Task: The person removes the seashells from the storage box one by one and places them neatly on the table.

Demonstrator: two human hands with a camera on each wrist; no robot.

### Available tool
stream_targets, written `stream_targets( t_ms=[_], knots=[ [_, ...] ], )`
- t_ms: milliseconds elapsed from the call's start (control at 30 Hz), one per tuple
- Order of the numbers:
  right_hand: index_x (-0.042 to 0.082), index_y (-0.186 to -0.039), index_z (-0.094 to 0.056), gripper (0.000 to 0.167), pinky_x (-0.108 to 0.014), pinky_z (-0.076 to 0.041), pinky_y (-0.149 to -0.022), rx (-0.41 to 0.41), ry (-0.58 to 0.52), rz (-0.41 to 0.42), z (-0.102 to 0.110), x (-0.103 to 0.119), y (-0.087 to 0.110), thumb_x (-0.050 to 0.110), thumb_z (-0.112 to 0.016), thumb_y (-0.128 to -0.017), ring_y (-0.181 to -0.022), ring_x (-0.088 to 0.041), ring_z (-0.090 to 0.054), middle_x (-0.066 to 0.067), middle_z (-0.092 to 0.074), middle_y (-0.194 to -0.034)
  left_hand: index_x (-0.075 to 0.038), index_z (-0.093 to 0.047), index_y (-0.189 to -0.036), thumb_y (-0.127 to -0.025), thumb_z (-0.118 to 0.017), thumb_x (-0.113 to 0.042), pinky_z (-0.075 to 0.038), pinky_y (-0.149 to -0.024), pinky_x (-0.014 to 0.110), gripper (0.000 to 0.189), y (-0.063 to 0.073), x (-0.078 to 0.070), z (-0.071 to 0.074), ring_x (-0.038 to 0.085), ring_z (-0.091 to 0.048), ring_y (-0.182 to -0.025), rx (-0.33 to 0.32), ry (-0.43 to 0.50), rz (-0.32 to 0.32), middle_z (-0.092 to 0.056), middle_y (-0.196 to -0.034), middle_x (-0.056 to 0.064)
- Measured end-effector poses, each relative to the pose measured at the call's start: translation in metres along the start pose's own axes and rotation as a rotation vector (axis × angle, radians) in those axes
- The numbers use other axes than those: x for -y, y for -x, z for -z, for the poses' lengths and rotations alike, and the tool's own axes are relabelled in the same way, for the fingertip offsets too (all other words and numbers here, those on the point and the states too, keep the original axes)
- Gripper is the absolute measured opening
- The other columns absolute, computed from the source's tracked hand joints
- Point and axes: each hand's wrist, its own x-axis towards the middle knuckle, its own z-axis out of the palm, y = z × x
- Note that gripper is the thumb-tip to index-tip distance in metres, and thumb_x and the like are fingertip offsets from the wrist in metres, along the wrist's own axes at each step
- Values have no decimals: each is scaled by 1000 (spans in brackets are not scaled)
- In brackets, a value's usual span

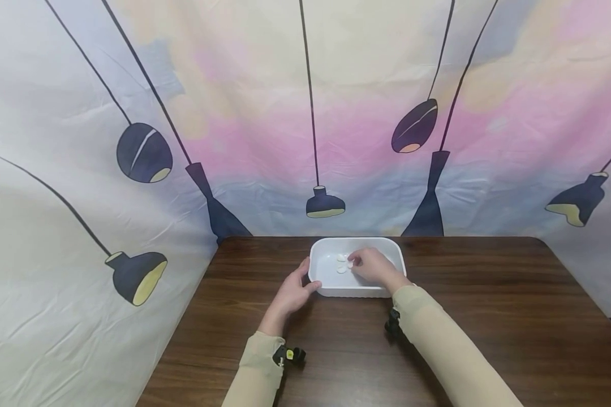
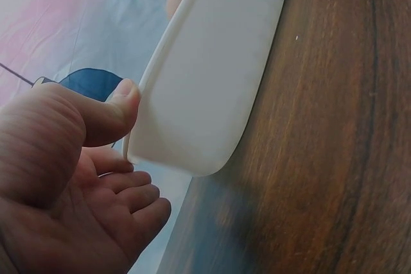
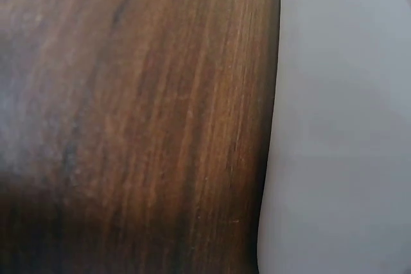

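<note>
A white rectangular plastic tray (image 1: 356,291) with rounded corners stands at the far edge of the table. Several small white round pieces (image 1: 341,269) lie together on its floor. My left hand (image 1: 292,291) grips the tray's near left corner; the left wrist view shows its thumb (image 2: 125,104) against the rim and the other fingers loosely bent. Inside the tray, my right hand (image 1: 374,265) has its fingertips curled at one white piece (image 1: 350,264), apparently pinching it. The right wrist view shows only the tray's outer wall (image 3: 340,126) and table, so the right hand is hidden there.
The tray sits on a dark brown wooden table (image 1: 489,316). Behind it hangs a pastel cloth (image 1: 265,113) printed with dark lamps, close to the table's far edge. Black camera mounts (image 1: 289,355) are strapped at both wrists over beige sleeves (image 1: 448,339).
</note>
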Motion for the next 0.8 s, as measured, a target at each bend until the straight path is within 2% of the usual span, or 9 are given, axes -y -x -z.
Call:
stream_targets(
  t_ms=[500,800],
  knots=[
    [5,-119,-81,28,-37,-54,-80,24,24,9,2,2,7,8,-78,-91,-78,-14,-60,2,-70,-84,2,-32,-166,-105,-68,-14,-23,-130,54,72,1,0,0,34,-26,-161,-3,0,-6,-29,-174,16],
    [6,-120,-80,30,-35,-53,-79,23,31,9,3,2,7,7,-78,-91,-77,-14,-59,3,-68,-81,0,-31,-166,-104,-69,-15,-22,-130,54,74,0,-1,0,34,-25,-161,1,1,2,-28,-174,15]
  ],
)
